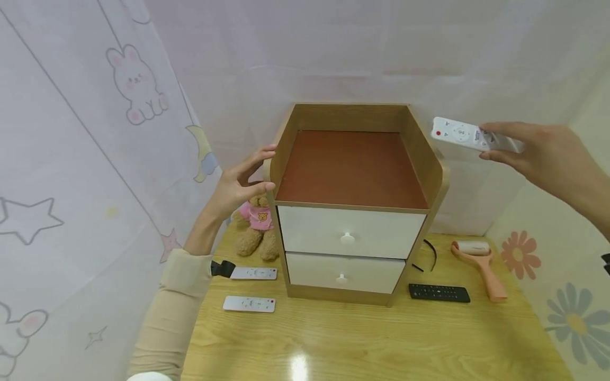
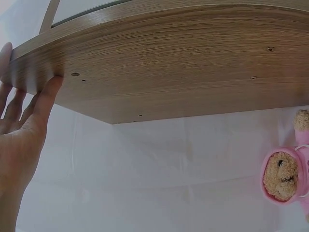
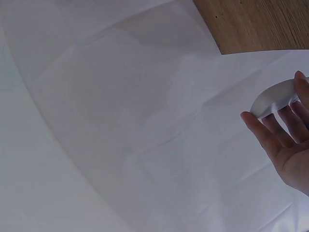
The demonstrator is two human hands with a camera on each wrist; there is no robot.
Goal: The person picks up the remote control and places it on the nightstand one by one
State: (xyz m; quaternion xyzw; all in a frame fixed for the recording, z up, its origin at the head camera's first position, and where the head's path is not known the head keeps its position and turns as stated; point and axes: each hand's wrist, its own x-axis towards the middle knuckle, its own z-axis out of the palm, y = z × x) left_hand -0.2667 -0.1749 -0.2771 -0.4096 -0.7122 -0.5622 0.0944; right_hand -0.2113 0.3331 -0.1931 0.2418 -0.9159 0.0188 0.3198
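Observation:
In the head view my right hand [image 1: 548, 151] pinches a white remote control [image 1: 459, 132] between thumb and fingers, up in the air to the right of a small wooden cabinet. The remote's button side with a red dot shows; in the right wrist view its pale curved back [image 3: 274, 99] is seen. My left hand [image 1: 235, 185] touches the top of the cabinet's left side panel [image 1: 285, 137], its fingers extended. The left wrist view shows the fingertips at the panel [image 2: 169, 63]. The cabinet has a brown open top [image 1: 352, 169] and two shut white drawers [image 1: 314, 227].
Left of the cabinet sit a teddy bear [image 1: 252, 241] in pink and two white remotes [image 1: 259, 273] [image 1: 243, 304]. To its right lie a black remote [image 1: 438, 292], an orange-handled lint roller [image 1: 486, 270] and a thin black curved strip [image 1: 432, 253], all on the wooden table [image 1: 362, 338].

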